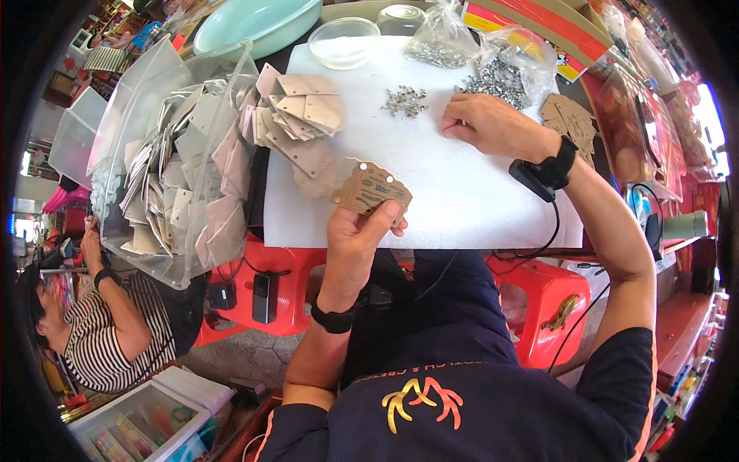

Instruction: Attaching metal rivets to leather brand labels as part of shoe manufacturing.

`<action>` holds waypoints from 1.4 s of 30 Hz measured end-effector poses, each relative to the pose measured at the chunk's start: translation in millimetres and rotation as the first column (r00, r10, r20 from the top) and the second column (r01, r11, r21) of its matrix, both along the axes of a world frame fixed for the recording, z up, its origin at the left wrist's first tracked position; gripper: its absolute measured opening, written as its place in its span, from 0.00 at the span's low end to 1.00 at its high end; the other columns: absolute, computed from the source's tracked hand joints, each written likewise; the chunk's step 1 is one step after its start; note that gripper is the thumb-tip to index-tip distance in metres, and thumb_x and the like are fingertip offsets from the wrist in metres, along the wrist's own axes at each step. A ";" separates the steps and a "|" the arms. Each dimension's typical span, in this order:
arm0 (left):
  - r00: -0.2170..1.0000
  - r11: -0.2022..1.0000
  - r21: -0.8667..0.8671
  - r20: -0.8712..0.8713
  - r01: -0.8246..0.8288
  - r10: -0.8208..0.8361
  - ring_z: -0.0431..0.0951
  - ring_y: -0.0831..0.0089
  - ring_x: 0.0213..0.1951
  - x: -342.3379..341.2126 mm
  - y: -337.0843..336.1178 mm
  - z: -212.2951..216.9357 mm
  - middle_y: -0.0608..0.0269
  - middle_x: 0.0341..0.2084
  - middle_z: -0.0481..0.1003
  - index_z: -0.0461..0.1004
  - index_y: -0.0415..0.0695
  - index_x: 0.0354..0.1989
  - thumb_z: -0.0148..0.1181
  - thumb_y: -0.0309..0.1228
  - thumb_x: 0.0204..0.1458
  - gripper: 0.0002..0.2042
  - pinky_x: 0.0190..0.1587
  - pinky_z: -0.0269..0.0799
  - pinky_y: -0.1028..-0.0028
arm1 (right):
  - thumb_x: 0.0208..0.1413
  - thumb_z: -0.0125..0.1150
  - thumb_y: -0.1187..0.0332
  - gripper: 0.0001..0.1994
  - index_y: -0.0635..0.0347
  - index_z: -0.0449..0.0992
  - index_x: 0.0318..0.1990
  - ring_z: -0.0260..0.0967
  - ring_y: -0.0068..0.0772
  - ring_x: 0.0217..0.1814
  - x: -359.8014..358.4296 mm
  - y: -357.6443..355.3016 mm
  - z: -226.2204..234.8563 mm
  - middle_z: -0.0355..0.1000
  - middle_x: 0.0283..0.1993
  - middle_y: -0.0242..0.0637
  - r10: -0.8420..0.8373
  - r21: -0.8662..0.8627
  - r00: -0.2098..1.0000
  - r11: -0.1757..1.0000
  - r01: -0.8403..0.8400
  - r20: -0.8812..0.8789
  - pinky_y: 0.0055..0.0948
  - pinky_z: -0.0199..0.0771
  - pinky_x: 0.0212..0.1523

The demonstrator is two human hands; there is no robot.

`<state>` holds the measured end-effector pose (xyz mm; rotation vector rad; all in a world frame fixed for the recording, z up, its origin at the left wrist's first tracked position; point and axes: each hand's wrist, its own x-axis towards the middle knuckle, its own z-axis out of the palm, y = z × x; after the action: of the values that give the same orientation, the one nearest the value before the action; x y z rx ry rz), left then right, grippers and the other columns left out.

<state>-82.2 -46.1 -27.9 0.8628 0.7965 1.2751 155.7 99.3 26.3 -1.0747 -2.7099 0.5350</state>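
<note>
My left hand point(359, 240) grips a brown printed cardboard card point(368, 189) with punched holes, thumb on top, above the front of the white sheet point(477, 208). Over the right part of the sheet, my right hand point(496, 123) is closed, its fingers curled together; whatever they may pinch is hidden. Left of it lies a loose pile of small silvery metal pieces point(404, 101). Just behind it, more such pieces spill from a clear plastic bag point(531, 55). Pale grey-beige cards point(304, 108) with holes lie fanned in an overlapping heap at the sheet's left edge.
A clear plastic bin point(188, 266) full of pale cards stands at the left. Behind are a round clear tub point(344, 45), a light-green basin point(258, 23) and a second bag of metal pieces point(441, 46). Brown cards point(570, 123) lie right. A person in stripes point(127, 327) sits left.
</note>
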 end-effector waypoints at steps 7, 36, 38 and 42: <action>1.000 1.000 0.001 0.006 -0.010 0.010 0.75 0.76 0.31 0.3 0.8 0.0 0.61 0.36 0.75 0.69 0.38 0.50 0.57 0.24 0.57 0.13 0.34 0.72 0.76 | 0.58 0.56 0.69 0.09 0.68 0.72 0.36 0.70 0.50 0.38 15.9 -1.3 -2.8 0.71 0.34 0.48 0.002 -0.016 0.999 1.000 -0.003 -0.035 0.40 0.68 0.41; 0.999 1.000 -0.015 -0.046 -0.024 0.023 0.75 0.76 0.31 9.6 6.0 16.9 0.62 0.36 0.74 0.66 0.40 0.53 0.57 0.24 0.57 0.16 0.34 0.71 0.76 | 0.53 0.61 0.67 0.08 0.63 0.76 0.33 0.72 0.46 0.33 4.8 -21.6 -7.7 0.73 0.32 0.43 -0.173 0.039 0.985 0.984 0.172 0.008 0.37 0.72 0.35; 0.999 1.000 -0.003 -0.052 0.005 -0.005 0.75 0.76 0.31 11.4 8.1 16.3 0.63 0.36 0.74 0.66 0.40 0.54 0.57 0.25 0.57 0.16 0.34 0.71 0.76 | 0.53 0.60 0.68 0.07 0.63 0.75 0.33 0.72 0.47 0.34 3.1 -23.2 -11.2 0.73 0.32 0.42 -0.164 0.080 0.986 0.983 0.162 0.010 0.38 0.72 0.36; 0.998 0.999 -0.028 -0.050 -0.033 0.032 0.73 0.74 0.32 21.3 9.6 27.0 0.61 0.33 0.74 0.67 0.39 0.50 0.53 0.24 0.58 0.12 0.34 0.67 0.74 | 0.52 0.56 0.68 0.06 0.60 0.75 0.31 0.73 0.47 0.36 -2.2 -30.0 -12.8 0.74 0.34 0.41 -0.156 0.199 0.987 0.969 0.148 0.024 0.42 0.73 0.37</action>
<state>-60.8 -36.4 -0.9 0.8645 0.8692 1.2720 153.5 69.2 13.5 -1.2361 -2.6166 0.2172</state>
